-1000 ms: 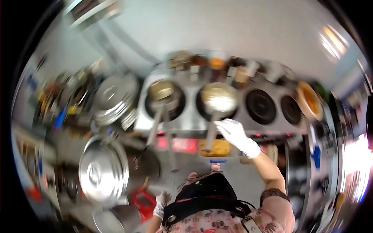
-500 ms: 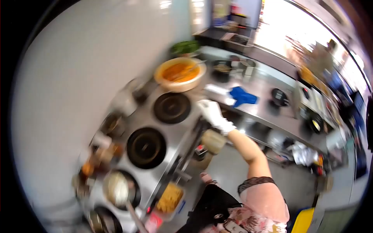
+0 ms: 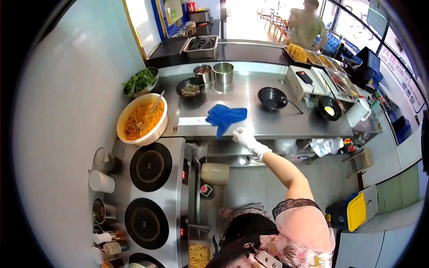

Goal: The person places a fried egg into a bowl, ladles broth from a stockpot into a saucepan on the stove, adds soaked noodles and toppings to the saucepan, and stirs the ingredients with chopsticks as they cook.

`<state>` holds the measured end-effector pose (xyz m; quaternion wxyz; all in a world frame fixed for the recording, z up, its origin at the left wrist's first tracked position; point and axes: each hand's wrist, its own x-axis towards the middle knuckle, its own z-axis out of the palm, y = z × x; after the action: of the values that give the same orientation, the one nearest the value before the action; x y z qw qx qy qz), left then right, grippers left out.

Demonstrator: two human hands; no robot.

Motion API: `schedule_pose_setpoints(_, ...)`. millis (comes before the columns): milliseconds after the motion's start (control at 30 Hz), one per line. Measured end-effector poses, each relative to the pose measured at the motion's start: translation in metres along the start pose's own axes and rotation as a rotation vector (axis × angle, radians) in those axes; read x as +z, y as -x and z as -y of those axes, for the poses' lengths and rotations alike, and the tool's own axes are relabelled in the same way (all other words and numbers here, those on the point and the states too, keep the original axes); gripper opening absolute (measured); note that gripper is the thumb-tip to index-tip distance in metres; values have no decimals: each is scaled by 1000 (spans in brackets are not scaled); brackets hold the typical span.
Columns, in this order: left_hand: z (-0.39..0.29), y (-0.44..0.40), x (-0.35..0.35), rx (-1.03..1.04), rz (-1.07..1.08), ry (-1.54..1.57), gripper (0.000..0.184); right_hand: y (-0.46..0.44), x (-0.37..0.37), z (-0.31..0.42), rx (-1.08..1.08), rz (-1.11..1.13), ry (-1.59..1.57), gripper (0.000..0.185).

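Blue cloth [image 3: 226,118] on the steel counter [image 3: 178,100], just beyond the gloved right fingers [image 3: 238,132].

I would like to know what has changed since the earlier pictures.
The view turned right, from the stove toward the steel counter. The right hand moved from the stove's front to beside the blue cloth at the counter's edge; no taking hold or letting go is clear. The left hand left the view. The cloth and the noodle bowl stayed in place.
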<state>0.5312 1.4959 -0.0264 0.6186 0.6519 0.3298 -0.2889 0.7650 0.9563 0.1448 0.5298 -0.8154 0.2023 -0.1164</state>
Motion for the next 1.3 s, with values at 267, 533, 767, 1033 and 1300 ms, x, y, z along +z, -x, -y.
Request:
schedule_pose_setpoints(267, -15, -12, 44, -3, 132, -130, 32, 52, -125, -122, 210, -289, 218, 19)
schedule_pose_setpoints(533, -43, -29, 118, -36, 189, -281, 31, 61, -260, -164, 314, -790, 432, 25)
schedule_pose_setpoints(767, -79, -56, 235, -60, 128, -329, 30, -28, -461, -169, 69, -1367, 845, 29)
schedule_pose_setpoints(1033, -114, -64, 383, -27, 114, -360, 29, -115, -605, -199, 489, -903, 1166, 80)
schedule_pose_setpoints(1300, -154, -56, 456, 205, 210, -404, 29, -153, -627, -237, 561, -751, 1045, 27)
